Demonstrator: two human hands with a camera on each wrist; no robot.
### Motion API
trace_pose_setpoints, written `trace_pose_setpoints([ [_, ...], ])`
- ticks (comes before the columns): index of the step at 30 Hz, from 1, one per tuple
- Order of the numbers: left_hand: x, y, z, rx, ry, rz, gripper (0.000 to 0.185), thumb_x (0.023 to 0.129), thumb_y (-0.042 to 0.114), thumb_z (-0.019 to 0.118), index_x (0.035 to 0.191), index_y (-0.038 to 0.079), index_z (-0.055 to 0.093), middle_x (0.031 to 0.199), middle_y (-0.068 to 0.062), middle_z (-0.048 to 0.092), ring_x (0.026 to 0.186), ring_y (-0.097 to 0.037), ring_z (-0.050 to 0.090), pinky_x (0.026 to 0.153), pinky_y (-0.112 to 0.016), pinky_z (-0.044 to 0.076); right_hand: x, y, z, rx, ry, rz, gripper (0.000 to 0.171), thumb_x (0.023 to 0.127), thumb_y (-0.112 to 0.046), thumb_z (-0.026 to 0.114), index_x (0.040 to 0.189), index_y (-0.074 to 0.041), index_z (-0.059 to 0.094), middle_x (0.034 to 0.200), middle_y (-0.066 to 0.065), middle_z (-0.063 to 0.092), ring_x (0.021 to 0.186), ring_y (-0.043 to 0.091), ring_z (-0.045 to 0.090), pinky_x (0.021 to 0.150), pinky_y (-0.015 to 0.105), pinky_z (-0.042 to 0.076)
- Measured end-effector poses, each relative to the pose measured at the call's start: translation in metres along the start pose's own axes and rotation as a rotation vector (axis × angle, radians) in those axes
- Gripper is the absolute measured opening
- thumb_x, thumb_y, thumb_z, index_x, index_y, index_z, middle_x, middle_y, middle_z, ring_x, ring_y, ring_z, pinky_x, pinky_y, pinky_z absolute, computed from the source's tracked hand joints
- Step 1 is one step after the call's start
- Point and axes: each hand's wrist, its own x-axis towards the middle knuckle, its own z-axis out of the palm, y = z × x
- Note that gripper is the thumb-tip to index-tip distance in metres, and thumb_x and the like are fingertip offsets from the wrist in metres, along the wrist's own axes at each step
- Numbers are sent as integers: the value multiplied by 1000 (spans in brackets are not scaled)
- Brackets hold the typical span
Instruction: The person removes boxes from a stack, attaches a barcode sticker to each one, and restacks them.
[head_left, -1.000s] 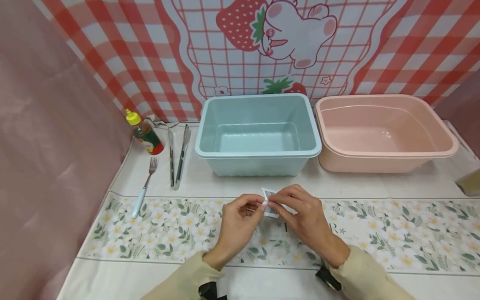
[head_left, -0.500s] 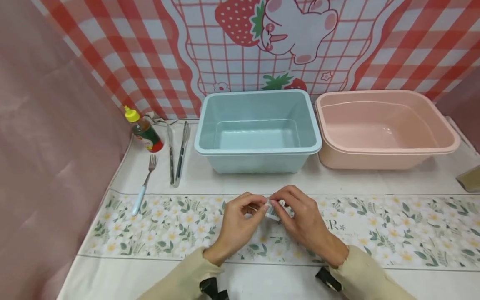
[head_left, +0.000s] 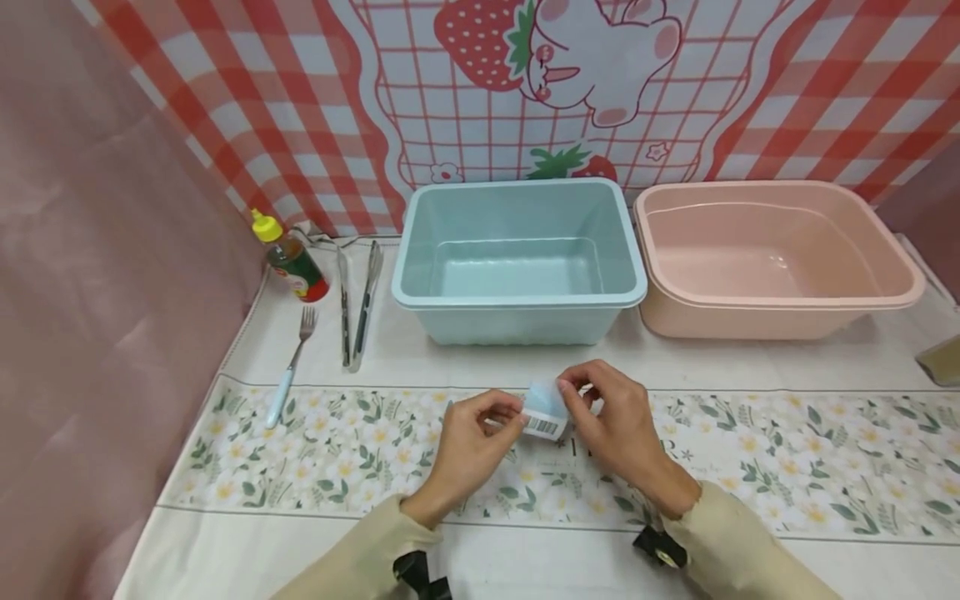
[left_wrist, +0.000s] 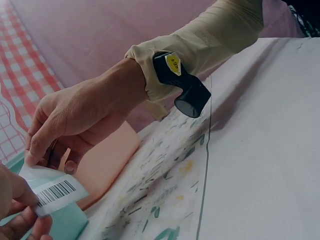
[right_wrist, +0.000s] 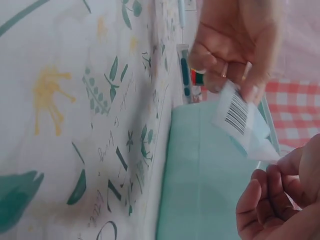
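A small translucent plastic packet (head_left: pixel 547 398) with a white barcode strip is held between both hands, above the floral table runner. My left hand (head_left: pixel 476 446) pinches it at the barcode end with thumb and fingers. At the opposite upper corner, my right hand (head_left: pixel 618 425) pinches its edge. In the left wrist view the packet (left_wrist: pixel 57 192) shows its barcode face, and the right hand (left_wrist: pixel 75 115) reaches over its top. The right wrist view shows the packet (right_wrist: pixel 247 125) stretched between the left hand (right_wrist: pixel 237 45) and the right fingertips, one corner drawn to a point.
Behind the hands stand a light blue basin (head_left: pixel 517 325) and a pink basin (head_left: pixel 750 321), side by side. To the left are a yellow-capped sauce bottle (head_left: pixel 296 267), metal tongs (head_left: pixel 363 308) and a blue-handled fork (head_left: pixel 281 396). An olive-coloured object (head_left: pixel 941 362) sits at the right edge.
The hands have moved slightly apart, the right one rightward and up. The packet, earlier bunched and mostly covered by the fingers, now lies spread out between them with its barcode facing up.
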Motion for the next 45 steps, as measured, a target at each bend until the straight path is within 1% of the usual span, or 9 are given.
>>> trace_pose_setpoints([
  [10,-5,-9,-1,72,-30,-90,5,85,8,71,89,5,72,84,-8,71,75,-9,63,66,-20,53,2,9,0,-1,9,180,4,88,-1,66,88,-4,69,81,7,69,68,14,63,57,19,51],
  [16,-6,-18,-1,111,-38,-123,7,85,10,72,89,5,73,84,-8,72,77,-11,65,70,-20,54,4,15,-1,-28,32,193,5,89,-3,65,87,-3,70,80,8,69,67,16,63,57,24,53],
  [20,-6,-23,-3,191,-28,-136,10,84,11,72,91,4,74,82,-6,73,73,-10,66,67,-19,54,4,18,-1,-44,46,183,5,89,-3,65,87,-3,70,81,8,68,68,17,64,57,28,54],
  [23,-5,-24,-8,298,19,-97,15,83,14,74,94,4,75,80,-3,73,69,-8,67,63,-19,54,3,17,0,-37,44,175,6,90,-4,64,87,-2,69,81,8,68,69,16,63,57,27,54],
  [27,0,-18,-16,389,133,20,13,82,14,75,93,7,75,77,-1,73,66,-9,66,60,-20,53,4,15,0,-29,39,163,6,90,-4,64,87,-3,69,81,7,68,69,15,63,57,26,53],
  [29,3,-10,-16,355,151,75,10,83,12,75,92,8,76,77,-1,73,66,-10,65,57,-20,52,5,13,0,-29,42,156,6,89,-3,64,86,-3,69,80,6,68,68,15,62,56,25,53],
  [34,11,13,-3,182,59,105,9,87,15,72,93,11,77,79,1,73,69,-9,65,55,-19,51,3,8,3,-37,36,108,4,87,-2,66,85,-5,68,79,5,67,67,12,62,55,25,52],
  [41,21,20,15,153,85,22,15,90,23,68,95,12,77,81,-1,75,69,-8,65,58,-20,50,-2,3,7,-36,59,17,9,83,2,69,84,-7,67,77,3,65,66,9,60,53,23,50],
  [45,25,18,17,76,103,-40,21,91,29,67,93,11,78,81,-3,75,68,-13,67,53,-20,49,-3,1,8,-23,51,-37,11,81,3,71,84,-6,68,78,3,64,67,8,59,53,21,48],
])
